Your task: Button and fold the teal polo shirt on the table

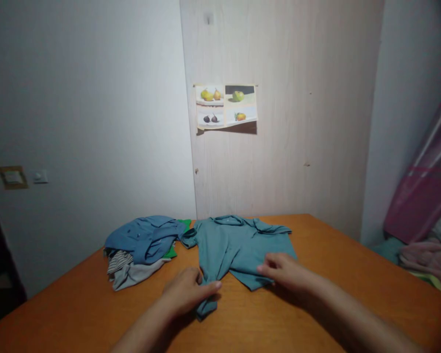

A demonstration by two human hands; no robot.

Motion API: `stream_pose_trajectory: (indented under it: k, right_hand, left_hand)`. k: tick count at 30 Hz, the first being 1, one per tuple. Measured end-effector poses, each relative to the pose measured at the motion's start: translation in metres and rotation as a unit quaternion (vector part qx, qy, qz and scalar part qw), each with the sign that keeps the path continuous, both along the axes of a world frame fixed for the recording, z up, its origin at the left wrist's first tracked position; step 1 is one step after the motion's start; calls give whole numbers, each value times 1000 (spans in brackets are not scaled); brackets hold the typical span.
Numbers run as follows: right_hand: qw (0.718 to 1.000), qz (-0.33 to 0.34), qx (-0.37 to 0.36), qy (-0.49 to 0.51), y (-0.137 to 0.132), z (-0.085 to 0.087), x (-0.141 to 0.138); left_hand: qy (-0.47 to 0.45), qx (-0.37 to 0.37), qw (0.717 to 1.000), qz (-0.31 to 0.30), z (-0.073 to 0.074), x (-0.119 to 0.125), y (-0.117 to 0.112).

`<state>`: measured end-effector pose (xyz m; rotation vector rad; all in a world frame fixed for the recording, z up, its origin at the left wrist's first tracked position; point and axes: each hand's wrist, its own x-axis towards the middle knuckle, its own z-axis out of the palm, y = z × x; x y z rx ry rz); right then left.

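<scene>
A teal short-sleeved T-shirt lies spread on the table, its collar at the far side and its lower part wrinkled towards me. My left hand is closed around the near left part of the shirt, with the thumb over the cloth and a bunched corner hanging out below. At the shirt's lower right, my right hand has its fingers curled together in a pinch at the cloth. Its fingertips partly hide what they grip. A diagonal fold runs across the shirt between the two hands.
To the left of the shirt is a heap of clothes, with blue, grey, striped and green pieces. The orange-brown table meets the wall at the back. A fruit picture sheet hangs there. Pink fabric lies beyond the right edge.
</scene>
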<state>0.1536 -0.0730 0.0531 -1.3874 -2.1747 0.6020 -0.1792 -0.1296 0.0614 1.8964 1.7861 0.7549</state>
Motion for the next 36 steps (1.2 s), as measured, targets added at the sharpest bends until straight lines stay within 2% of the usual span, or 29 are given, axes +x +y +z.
stream_pose_trajectory:
  k: [3, 5, 7, 9, 11, 14, 15, 17, 19, 21, 24, 28, 31, 36]
  right_hand:
    - [990, 19, 51, -130, -21, -5, -12]
    - [981, -1, 84, -174, -22, -7, -15]
    - [981, -35, 89, -166, -14, -9, -15]
    - [991, -79, 75, -72, -3, -6, -10]
    - [985, -128, 39, 108, 6, 3, -3]
    - [916, -160, 8, 368, 4, 28, 13]
    - [895, -151, 24, 418, -1, 37, 20]
    - [878, -119, 45, 461, -15, 52, 36]
    - [899, -75, 23, 432, -31, 59, 54]
    - [930, -64, -21, 362, -43, 56, 69]
    - [953, -110, -53, 277, -48, 38, 84]
    - [963, -135, -48, 228, -40, 9, 83]
    - [975, -126, -9, 184, -35, -3, 70]
    - [992, -106, 71, 9, -39, -11, 46]
  left_hand:
    - [121, 55, 991, 11, -11, 6, -3]
    - [72, 56, 996, 11, -14, 6, 2]
    - [-60, 57, 996, 25, -11, 2, 9]
    - [-228, 62, 970, 52, -3, -7, 15]
    - [-378, 51, 920, 86, 12, -17, 15]
    - [-498, 32, 854, 146, 39, -30, 7]
    - [-521, 23, 839, 151, 47, -33, 2]
    - [-542, 4, 828, 142, 56, -39, -11]
    - [-518, -30, 847, 114, 54, -45, -24]
    - [-455, -74, 883, 93, 45, -52, -37]
    - [-331, -100, 932, 111, 29, -63, -51]
    - [-132, -48, 982, 130, 15, -71, -57]
    - [-3, -24, 994, 106, 6, -74, -55]
    - [162, -1, 980, 118, -10, -79, -53]
